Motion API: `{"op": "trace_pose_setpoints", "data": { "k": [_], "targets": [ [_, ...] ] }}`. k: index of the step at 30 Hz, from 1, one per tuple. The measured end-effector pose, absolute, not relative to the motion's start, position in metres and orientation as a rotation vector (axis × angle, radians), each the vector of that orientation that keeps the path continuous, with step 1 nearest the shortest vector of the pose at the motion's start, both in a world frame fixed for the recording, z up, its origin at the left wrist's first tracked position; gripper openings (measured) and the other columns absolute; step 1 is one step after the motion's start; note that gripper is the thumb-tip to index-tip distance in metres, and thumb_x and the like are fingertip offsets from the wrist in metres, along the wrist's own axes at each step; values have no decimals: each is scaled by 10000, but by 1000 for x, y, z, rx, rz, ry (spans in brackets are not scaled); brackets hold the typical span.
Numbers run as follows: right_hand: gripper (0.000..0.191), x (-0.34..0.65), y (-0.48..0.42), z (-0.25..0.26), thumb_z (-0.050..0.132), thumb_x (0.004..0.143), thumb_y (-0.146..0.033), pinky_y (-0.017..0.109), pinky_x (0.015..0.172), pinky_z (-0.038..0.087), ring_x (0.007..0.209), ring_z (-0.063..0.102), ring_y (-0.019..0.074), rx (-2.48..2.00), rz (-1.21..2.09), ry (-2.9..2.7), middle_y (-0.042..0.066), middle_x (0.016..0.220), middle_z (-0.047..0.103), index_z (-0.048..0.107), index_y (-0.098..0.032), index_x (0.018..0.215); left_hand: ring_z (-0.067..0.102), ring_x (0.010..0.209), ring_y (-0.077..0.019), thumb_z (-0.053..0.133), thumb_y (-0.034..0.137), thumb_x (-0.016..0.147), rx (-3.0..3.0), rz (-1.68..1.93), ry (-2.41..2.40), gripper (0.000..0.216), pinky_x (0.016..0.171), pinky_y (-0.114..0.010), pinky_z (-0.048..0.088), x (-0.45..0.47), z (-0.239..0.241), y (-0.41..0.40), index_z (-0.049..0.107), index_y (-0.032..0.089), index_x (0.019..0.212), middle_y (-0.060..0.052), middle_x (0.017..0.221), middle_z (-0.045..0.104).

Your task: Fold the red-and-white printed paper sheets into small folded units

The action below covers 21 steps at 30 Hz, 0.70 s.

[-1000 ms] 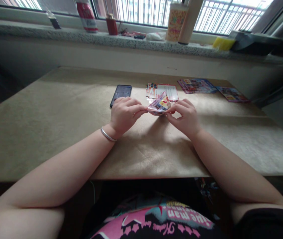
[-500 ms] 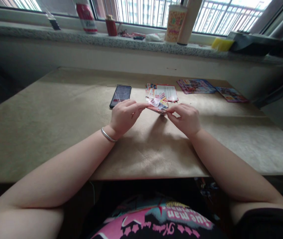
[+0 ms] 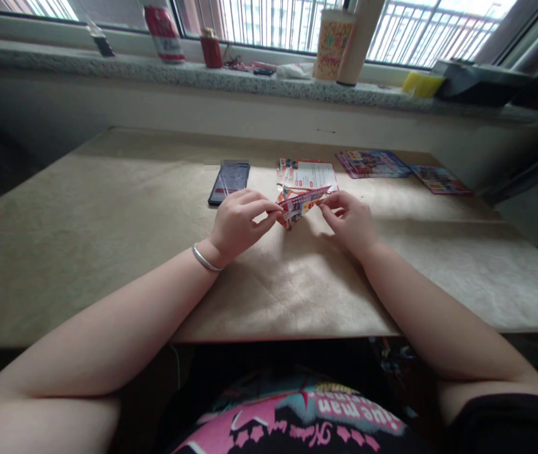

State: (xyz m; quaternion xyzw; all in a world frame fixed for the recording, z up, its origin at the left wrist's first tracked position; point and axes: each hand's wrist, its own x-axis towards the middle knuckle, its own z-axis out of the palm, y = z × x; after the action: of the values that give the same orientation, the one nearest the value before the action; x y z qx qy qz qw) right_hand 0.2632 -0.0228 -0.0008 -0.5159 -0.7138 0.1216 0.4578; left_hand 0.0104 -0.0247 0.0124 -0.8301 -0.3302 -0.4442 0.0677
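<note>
My left hand [image 3: 243, 221], a silver bangle at its wrist, pinches the left corner of a colourful printed paper [image 3: 299, 207] between thumb and fingers. The paper is folded at a slant, one point hanging low and another reaching up to the right. At its right side, my right hand [image 3: 350, 219] is closed in a pinch on the edge. Just behind the paper lie red-bordered printed cards [image 3: 313, 174], partly covered by it. A dark phone [image 3: 231, 180] rests flat beyond my left hand.
Colourful printed packets [image 3: 375, 164] lie in a pile at the back right, with another packet [image 3: 440, 179] beside them. On the stone windowsill [image 3: 122, 65] stand a red can [image 3: 164, 34], a red lighter-like object [image 3: 210, 50], a patterned cup [image 3: 333, 45] and a yellow item [image 3: 422, 84].
The paper has turned and folded into a slanted triangular shape, its right point raised. My right hand has shifted slightly up and keeps its pinch. My left hand has barely moved.
</note>
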Motion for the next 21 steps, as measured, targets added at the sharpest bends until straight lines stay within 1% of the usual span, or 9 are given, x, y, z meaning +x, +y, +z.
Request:
{"op": "trace_pose_setpoints", "data": {
  "k": [3,5,8,10,12,13,15,17,21],
  "targets": [
    [222,265,-20,-3,634,844,-367,314,640,572,663,658,143,-1247,502,-1647,6,884,724,596,-259,1035,636,756,-151,593,303,913,-2556,-1283,-993,168,778,-305,481,11,12,-25,708,203,985,-9,814,723],
    [356,264,-20,-2,655,828,-351,319,647,580,647,638,126,-1227,556,-1659,18,1008,705,563,-279,1164,627,760,-157,579,277,905,-2586,-1263,-1004,196,802,-313,477,11,12,-25,684,192,1047,-1,773,704],
    [463,261,-19,-1,675,805,-306,344,713,607,775,665,144,-1196,566,-1697,68,1250,599,560,-290,1253,607,743,-158,558,245,886,-2607,-1256,-988,223,896,-348,467,11,12,-25,668,189,1072,13,721,672],
    [361,260,-18,-2,668,809,-276,381,848,602,990,662,191,-1160,531,-1733,76,1315,550,631,-280,1169,597,768,-161,561,263,883,-2623,-1242,-989,239,944,-367,452,11,12,-25,663,197,1090,9,746,664],
    [185,261,-18,-2,653,821,-243,422,984,550,1177,594,224,-1117,487,-1807,71,1296,567,697,-265,999,585,857,-181,582,348,891,-2619,-1205,-1038,264,937,-375,451,10,12,-26,672,209,1096,-22,852,652],
    [116,261,-18,-2,646,826,-230,435,1010,535,1227,565,231,-1096,479,-1850,69,1276,585,708,-259,919,571,918,-198,592,408,890,-2605,-1181,-1071,290,933,-383,449,9,12,-26,684,215,1085,-43,926,636],
    [90,263,-19,0,636,829,-204,446,995,545,1260,546,236,-1057,487,-1930,70,1271,603,711,-252,824,533,1037,-237,609,524,868,-2565,-1118,-1119,361,964,-420,432,7,11,-27,710,225,1042,-75,1069,589],
    [113,265,-19,2,638,817,-175,455,984,551,1269,546,237,-1019,478,-2004,66,1304,601,717,-252,792,491,1137,-281,630,588,833,-2530,-1027,-1122,405,1024,-474,396,6,10,-28,725,225,984,-91,1173,558],
    [158,270,-16,4,645,780,-120,501,1100,454,1278,554,242,-949,395,-2143,60,1339,608,734,-250,762,433,1262,-325,671,546,806,-2520,-802,-1022,348,1127,-545,307,3,10,-27,715,240,966,-73,1246,587]
  ]
}}
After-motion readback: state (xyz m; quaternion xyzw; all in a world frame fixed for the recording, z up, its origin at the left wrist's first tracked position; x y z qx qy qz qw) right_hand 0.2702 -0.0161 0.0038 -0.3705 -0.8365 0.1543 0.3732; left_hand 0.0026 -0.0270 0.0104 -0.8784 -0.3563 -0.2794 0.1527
